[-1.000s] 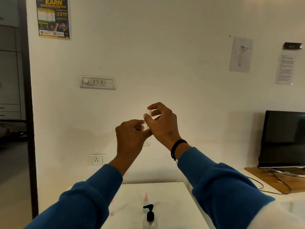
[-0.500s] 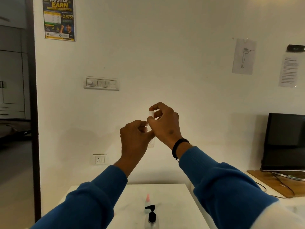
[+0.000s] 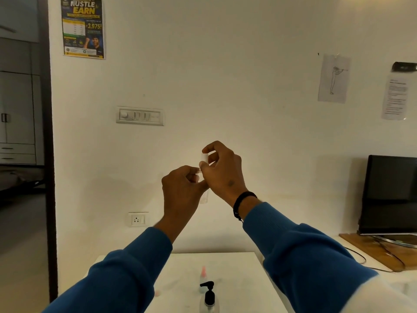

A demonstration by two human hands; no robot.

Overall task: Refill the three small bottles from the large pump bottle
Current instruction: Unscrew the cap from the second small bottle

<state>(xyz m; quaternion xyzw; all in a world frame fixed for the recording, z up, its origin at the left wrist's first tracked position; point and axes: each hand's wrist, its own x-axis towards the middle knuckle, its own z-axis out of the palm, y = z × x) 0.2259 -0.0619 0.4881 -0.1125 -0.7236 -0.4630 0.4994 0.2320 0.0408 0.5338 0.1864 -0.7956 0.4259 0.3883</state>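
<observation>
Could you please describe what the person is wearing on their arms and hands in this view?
Both arms are covered by long blue knitted sleeves, the left sleeve and the right sleeve, ending at the wrists. The right sleeve shows a pale whitish patch near the frame's lower right corner. A black cord bracelet circles the right wrist. The left hand and right hand are bare, without gloves; no rings are visible.

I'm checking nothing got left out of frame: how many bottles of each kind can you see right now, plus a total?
Large pump bottle: 1, on the white table.
Small bottles: 2, one clear bottle held up between the left hand and right hand, one pink-capped bottle standing behind the pump bottle.
Total: 3. The third small bottle cannot be made out.
</observation>
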